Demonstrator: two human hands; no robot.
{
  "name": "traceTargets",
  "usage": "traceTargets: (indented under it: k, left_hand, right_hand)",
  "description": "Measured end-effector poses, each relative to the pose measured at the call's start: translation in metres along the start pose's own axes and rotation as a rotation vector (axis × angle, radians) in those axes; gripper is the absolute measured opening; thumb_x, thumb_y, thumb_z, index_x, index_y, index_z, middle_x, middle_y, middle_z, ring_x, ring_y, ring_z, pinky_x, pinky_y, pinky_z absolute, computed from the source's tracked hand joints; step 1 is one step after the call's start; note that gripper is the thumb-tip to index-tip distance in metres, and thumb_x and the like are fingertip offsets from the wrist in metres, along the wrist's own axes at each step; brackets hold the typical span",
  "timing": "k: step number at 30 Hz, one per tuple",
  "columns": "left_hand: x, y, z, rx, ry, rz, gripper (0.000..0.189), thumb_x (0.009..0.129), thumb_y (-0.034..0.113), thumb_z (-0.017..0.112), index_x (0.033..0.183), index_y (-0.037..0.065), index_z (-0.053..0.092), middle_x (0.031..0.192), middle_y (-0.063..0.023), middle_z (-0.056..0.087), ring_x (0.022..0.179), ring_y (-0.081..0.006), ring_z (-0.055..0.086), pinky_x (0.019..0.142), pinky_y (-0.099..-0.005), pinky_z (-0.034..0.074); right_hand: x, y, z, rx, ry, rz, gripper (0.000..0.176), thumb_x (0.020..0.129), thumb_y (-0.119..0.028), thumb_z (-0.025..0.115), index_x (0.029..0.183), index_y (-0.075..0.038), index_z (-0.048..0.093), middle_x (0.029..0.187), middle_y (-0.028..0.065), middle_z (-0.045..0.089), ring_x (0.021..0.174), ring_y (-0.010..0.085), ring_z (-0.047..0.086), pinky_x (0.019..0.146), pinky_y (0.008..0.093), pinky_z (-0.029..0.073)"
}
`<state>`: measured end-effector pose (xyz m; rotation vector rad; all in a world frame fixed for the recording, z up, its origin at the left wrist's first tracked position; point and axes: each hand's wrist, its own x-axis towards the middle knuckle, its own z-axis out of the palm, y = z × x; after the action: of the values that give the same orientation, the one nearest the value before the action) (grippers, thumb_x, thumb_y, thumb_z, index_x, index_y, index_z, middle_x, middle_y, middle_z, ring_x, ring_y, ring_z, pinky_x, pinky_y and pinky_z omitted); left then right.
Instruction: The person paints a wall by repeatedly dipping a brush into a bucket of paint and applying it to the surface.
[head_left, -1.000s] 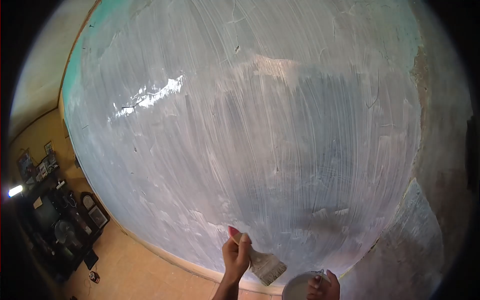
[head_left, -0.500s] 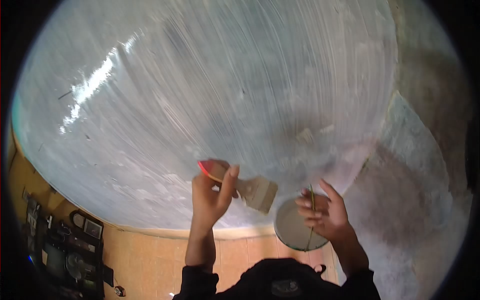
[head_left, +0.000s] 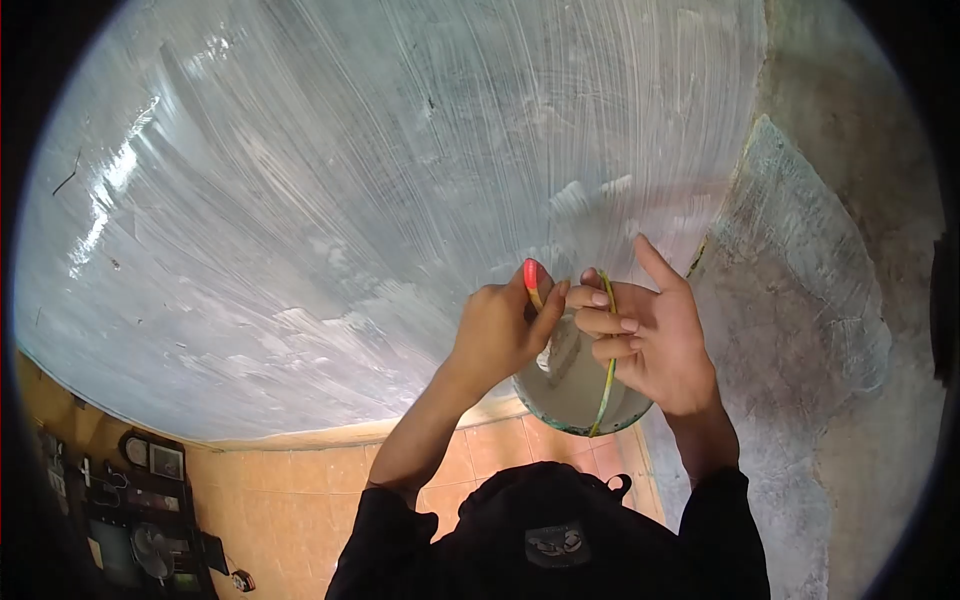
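Observation:
My left hand is closed around the handle of a wide, flat paintbrush with a red tip. Its bristle end points down into a round bucket of pale, whitish paint, partly hidden behind my fingers. The bucket hangs from a thin yellow-green handle, which runs across the curled fingers of my right hand. On that hand the palm faces me and the index finger or thumb sticks up. Both hands are close together, in front of a wall streaked with whitish brush strokes.
A second wall, grey and patchy with one paler painted area, meets the first at a corner on the right. Orange tiles cover the floor. At lower left stand dark shelves with a fan and a picture frame.
My left hand has moved right, bringing the paintbrush from beside the bucket down into it. The brush has turned so its bristles point downward. My view has shifted slightly.

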<state>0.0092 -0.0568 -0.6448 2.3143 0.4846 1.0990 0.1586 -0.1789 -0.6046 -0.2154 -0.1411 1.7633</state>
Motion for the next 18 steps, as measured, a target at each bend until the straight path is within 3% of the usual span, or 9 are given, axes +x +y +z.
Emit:
traceTargets:
  k: [11,13,18]
  left_hand:
    - [-0.002,-0.006,0.014,0.077,-0.086,0.032,0.022,0.088,0.021,0.068,0.083,0.002,0.058,0.056,-0.0151,0.060,0.050,-0.0356,0.062,0.049,-0.0422,0.048]
    - [-0.002,-0.007,0.016,0.079,-0.088,0.030,0.022,0.088,0.022,0.068,0.083,0.003,0.058,0.056,-0.0153,0.060,0.050,-0.0359,0.062,0.049,-0.0425,0.048]
    - [-0.002,-0.003,0.018,0.072,-0.073,0.049,0.021,0.088,0.022,0.068,0.084,0.003,0.059,0.056,-0.0148,0.061,0.050,-0.0359,0.062,0.049,-0.0428,0.049]
  right_hand:
    - [0.001,-0.002,0.008,0.040,0.012,-0.042,0.053,0.101,-0.057,0.035,0.097,-0.005,0.044,0.086,0.0056,0.043,0.059,0.0112,0.040,0.048,0.0231,0.033]
    - [-0.001,-0.004,0.005,0.064,-0.079,-0.039,0.057,0.102,-0.053,0.037,0.106,0.002,0.047,0.092,0.0062,0.039,0.064,0.0123,0.041,0.051,0.0254,0.036]
    - [-0.001,-0.007,0.006,0.055,-0.107,-0.057,0.057,0.102,-0.053,0.036,0.105,0.002,0.046,0.093,0.0069,0.040,0.065,0.0129,0.042,0.051,0.0256,0.037]
